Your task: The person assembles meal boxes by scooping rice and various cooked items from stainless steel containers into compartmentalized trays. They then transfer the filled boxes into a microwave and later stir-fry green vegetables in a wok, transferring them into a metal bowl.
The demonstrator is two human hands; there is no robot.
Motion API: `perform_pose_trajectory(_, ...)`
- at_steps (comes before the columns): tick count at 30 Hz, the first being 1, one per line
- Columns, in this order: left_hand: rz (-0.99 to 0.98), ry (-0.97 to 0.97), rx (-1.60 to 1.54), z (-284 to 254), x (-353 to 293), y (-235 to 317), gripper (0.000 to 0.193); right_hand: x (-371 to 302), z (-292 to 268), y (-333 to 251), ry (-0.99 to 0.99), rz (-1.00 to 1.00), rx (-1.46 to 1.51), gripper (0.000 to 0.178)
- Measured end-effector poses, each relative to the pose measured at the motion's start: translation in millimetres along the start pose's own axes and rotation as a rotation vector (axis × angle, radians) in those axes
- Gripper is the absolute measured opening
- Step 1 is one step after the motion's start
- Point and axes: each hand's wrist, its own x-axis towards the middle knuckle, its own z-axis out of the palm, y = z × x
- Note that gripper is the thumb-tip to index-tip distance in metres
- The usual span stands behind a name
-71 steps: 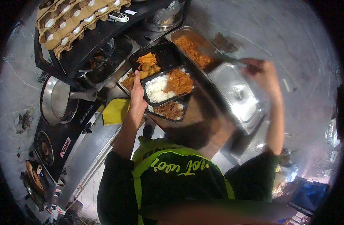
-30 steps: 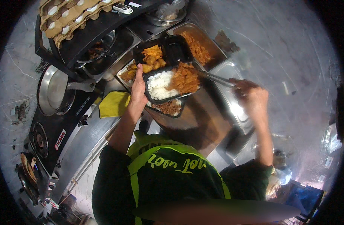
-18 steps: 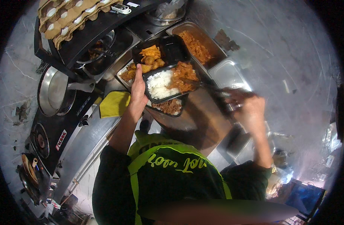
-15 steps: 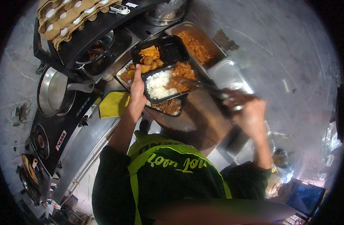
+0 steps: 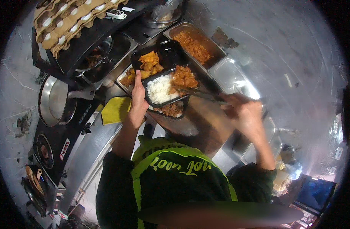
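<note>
My left hand (image 5: 137, 100) grips the left side of a black takeaway container (image 5: 160, 105), thumb along its rim. White rice (image 5: 158, 89) fills its left part, and a chunky orange-red stew (image 5: 184, 77) sits on the right. My right hand (image 5: 246, 116), blurred, is closed round a long dark serving utensil (image 5: 205, 94). Its tip touches the food where stew meets rice; I cannot tell whether it is a spoon or tongs. Beyond the held container lies another black container (image 5: 168, 49) with orange pieces inside. Browned minced meat on rice (image 5: 172, 109) shows partly beneath the held one.
Steel pans stand beyond: one with orange-red food (image 5: 194, 46), another bare inside (image 5: 232, 76). A yellow cloth (image 5: 116, 110) lies left of my forearm. Farther left are a frying pan (image 5: 53, 100) and a black stove (image 5: 64, 133). Egg trays (image 5: 70, 23) rest on a dark shelf.
The utensil and my right hand have shifted slightly left. The stew now sits more gathered beside the rice. My left hand keeps its hold; the whole view has moved a little.
</note>
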Motion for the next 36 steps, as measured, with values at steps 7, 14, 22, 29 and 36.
perform_pose_trajectory(7,-0.064,-0.012,-0.019,-2.6,-0.2,2.6,0.058,7.5,-7.2,14.6,-0.062,0.060,0.104,0.031)
perform_pose_trajectory(14,-0.069,0.046,0.007,-0.5,0.9,4.6,0.058,66.9,35.7,92.8,0.692,0.348,0.269,0.040)
perform_pose_trajectory(22,-0.104,0.081,0.053,14.4,-8.8,9.8,0.058,114.2,208.6,130.2,0.081,0.502,0.082,0.066)
perform_pose_trajectory(29,-0.203,0.076,0.125,4.0,-6.9,11.5,0.065,141.0,244.3,159.0,0.062,0.420,0.018,0.075)
perform_pose_trajectory(36,-0.162,0.129,0.134,-8.4,1.7,0.4,0.069,212.3,137.1,49.2,0.212,-0.034,0.132,0.057)
